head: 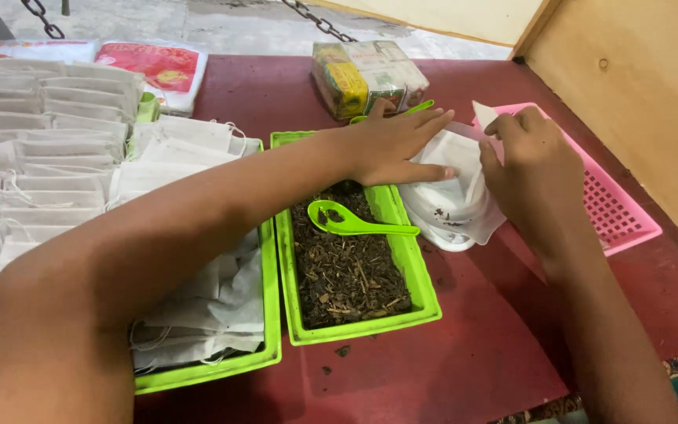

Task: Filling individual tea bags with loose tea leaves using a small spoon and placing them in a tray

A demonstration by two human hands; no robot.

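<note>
Head view looks down on a dark red desk (pixel 464 353). The left hand (pixel 394 145) lies flat, its fingers (pixel 425 126) spread and released, pressing the top of a white filter bag (pixel 453 200) that sits between a green tray of dried herbs (pixel 421 294) and a pink mesh basket (pixel 621 212). The right hand (pixel 535 165) has its fingers (pixel 494 133) pinched on the bag's upper edge, beside the basket's near rim. A green spoon (pixel 347 220) rests across the herbs, its handle pointing toward the bag.

A second green tray (pixel 213 365) stands flush against the first on its left, filled with empty white bags. Left of it, rows of flat white bags (pixel 33 141) run to the frame's edge. Bare desk lies in front of both trays and below the basket, with a few crumbs scattered there. A plywood panel (pixel 637 86) closes off the right side just behind the basket.

At the far edge stand a squarish yellow-and-green wrapped packet (pixel 366 74) and, to the left, a flat white pouch with a red label (pixel 154 67).
</note>
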